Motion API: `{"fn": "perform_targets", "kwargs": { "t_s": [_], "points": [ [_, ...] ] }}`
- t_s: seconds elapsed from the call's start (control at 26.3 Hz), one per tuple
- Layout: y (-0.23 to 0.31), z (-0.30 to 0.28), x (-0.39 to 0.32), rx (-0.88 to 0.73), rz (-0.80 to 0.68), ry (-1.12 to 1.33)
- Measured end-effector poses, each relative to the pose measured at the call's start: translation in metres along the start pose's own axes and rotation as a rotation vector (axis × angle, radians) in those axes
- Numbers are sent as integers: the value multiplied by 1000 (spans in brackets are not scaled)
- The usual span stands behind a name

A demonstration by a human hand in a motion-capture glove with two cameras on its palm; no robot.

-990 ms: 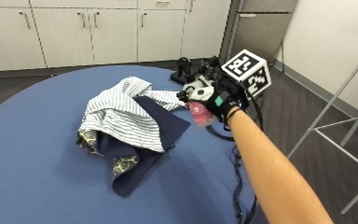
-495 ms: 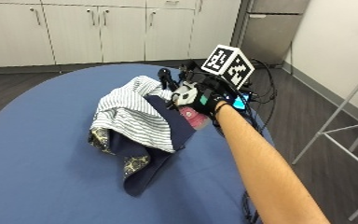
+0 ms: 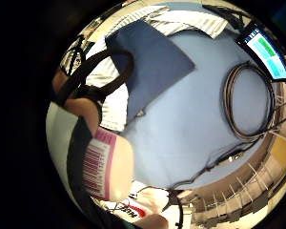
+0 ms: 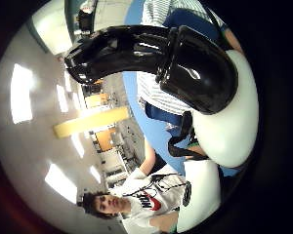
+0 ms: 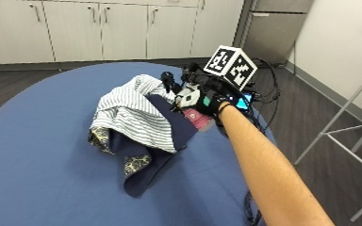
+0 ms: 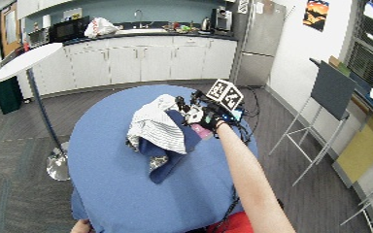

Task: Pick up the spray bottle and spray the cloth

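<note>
White spray bottle point(image 5: 191, 104) – black nozzle, pink label.

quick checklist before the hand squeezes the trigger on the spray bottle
1. Bottle in hand: ok. The gloved right hand grips the spray bottle and holds it above the table.
2. Nozzle aimed at the cloth: ok. The black spray head points toward the pile of cloth.
3. Cloth within range: ok. The striped and dark blue cloth lies right beside the bottle.
4. Finger on the trigger: cannot tell. No view shows the trigger clearly.
5. Electronics out of the spray: cannot tell. A lit screen and a coiled cable lie on the table on the bottle's other side from the cloth.
</note>
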State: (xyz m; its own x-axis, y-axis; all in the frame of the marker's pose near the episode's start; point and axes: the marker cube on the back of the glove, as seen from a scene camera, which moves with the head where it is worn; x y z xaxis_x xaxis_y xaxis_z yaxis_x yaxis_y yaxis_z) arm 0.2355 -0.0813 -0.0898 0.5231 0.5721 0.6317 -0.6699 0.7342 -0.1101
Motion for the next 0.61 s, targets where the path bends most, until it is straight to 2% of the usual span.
{"fn": "perform_targets", "kwargs": {
  "t_s": [0.61],
  "points": [
    [3, 10, -6, -50, -2, 41]
  ]
}}
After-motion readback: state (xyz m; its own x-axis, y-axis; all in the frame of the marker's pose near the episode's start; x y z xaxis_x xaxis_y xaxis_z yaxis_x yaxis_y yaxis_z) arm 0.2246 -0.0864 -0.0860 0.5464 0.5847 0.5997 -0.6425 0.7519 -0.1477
